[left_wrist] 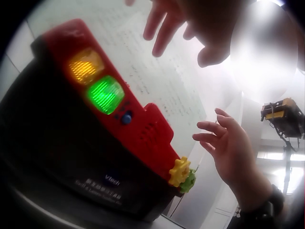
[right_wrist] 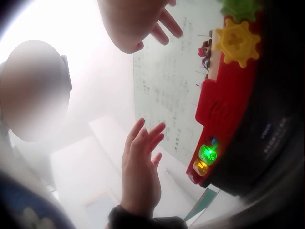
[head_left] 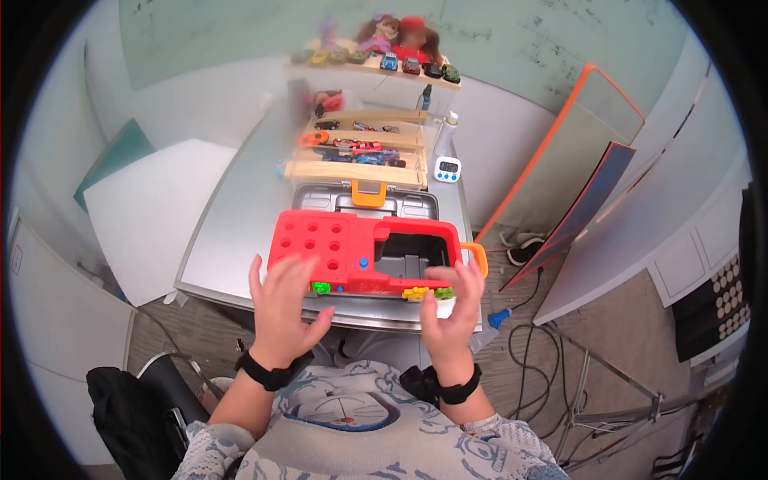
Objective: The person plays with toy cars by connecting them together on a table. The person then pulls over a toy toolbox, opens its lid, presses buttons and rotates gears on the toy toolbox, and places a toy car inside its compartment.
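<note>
A VTech toy toolbox with a red top panel (head_left: 312,240) stands at the table's front edge. Its grey lid (head_left: 416,206) lies back behind it, with an orange latch (head_left: 368,194). Round holes fill the panel's left half, and an open bin (head_left: 412,254) takes up the right. Along the front are a green light (left_wrist: 105,94), lit, an amber light (left_wrist: 85,67), a blue button (left_wrist: 126,118), a yellow gear (left_wrist: 179,172) and a green gear (left_wrist: 188,181). My left hand (head_left: 282,312) is raised before the left front, fingers spread. My right hand (head_left: 454,316) hovers before the gears, fingers loosely bent. Both hold nothing.
Behind the toolbox, a wooden rack (head_left: 360,170) carries several toy cars, with dolls (head_left: 384,34) on its top shelf. A white timer (head_left: 447,169) and a spray bottle (head_left: 446,134) stand right of it. Orange-edged panels (head_left: 560,144) lean at the right; cables (head_left: 532,360) lie on the floor.
</note>
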